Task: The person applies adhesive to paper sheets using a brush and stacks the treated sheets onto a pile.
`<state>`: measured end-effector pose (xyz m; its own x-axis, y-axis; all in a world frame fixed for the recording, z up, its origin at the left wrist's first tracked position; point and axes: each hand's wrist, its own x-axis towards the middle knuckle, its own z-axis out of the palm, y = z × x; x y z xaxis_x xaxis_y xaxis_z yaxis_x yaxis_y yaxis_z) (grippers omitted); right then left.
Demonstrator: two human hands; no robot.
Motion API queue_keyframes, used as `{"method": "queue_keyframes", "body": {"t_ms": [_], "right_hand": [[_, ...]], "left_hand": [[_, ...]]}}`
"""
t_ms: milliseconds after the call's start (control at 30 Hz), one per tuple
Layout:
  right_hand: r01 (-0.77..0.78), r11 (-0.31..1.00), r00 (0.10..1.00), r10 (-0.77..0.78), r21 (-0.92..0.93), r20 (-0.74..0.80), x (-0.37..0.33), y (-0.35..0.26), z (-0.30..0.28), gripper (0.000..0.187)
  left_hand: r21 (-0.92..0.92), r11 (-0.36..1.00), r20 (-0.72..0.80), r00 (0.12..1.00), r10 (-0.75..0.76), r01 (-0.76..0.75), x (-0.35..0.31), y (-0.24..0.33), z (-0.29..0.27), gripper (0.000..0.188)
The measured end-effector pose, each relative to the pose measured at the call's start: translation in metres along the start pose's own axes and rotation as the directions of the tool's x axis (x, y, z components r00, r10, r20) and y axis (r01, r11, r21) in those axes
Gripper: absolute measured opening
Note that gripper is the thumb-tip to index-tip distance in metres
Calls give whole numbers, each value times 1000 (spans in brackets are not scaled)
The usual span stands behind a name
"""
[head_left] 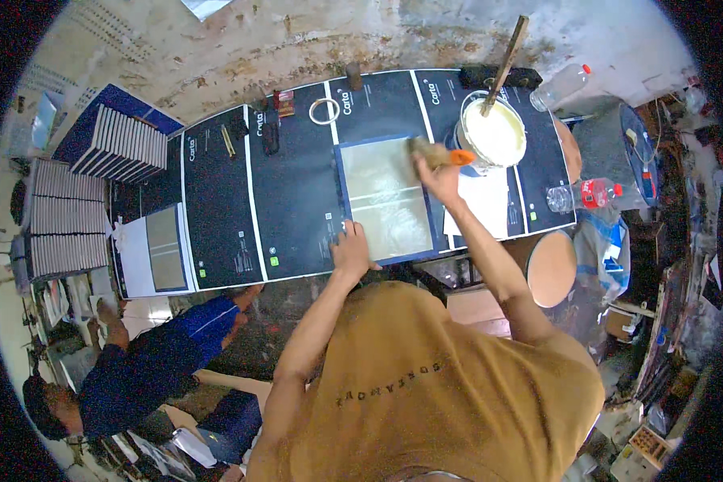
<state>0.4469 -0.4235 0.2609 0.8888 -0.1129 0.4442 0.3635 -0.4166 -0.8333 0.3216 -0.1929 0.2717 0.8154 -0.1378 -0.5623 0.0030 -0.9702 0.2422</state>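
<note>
My right hand [438,181] is closed round a broad brush [434,154] with an orange handle end. Its bristles are over the upper right part of a flat cover sheet [386,201], blue at the border and grey inside. Wet, shiny streaks run across the grey panels. My left hand [350,251] lies at the sheet's lower left edge, fingers apart and thumb stretched toward the sheet. A small white spot shows by its fingertips; I cannot make out what it is. Right of the brush stands a bucket [524,149] of creamy paste with a wooden stick [508,60] in it.
Stacked books [68,213] and another cover [167,249] are at the left. A roll of tape [324,111] lies on the black-topped table [297,193]. Plastic bottles [566,84] and white paper [482,207] are at the right. Another person [153,361] is at the lower left.
</note>
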Motion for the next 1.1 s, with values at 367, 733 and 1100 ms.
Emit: {"method": "queue_keyframes", "body": {"t_ms": [367,733,1100], "right_hand": [[-253,903,967,226,-347,-116,-66,-26,-9,26],[-388,814,920,372,-432,-126,-128,-57,-14,28],[-432,728,900,386,-533,-204,-175,-70,-19,39]], "left_hand": [[58,998,-3,999,37,-37,7,-9,7,121],[81,977,-78,976,203,-196,1,-18,6,106],[96,964,-86,962,257,-249,4,-22,2,104]]}}
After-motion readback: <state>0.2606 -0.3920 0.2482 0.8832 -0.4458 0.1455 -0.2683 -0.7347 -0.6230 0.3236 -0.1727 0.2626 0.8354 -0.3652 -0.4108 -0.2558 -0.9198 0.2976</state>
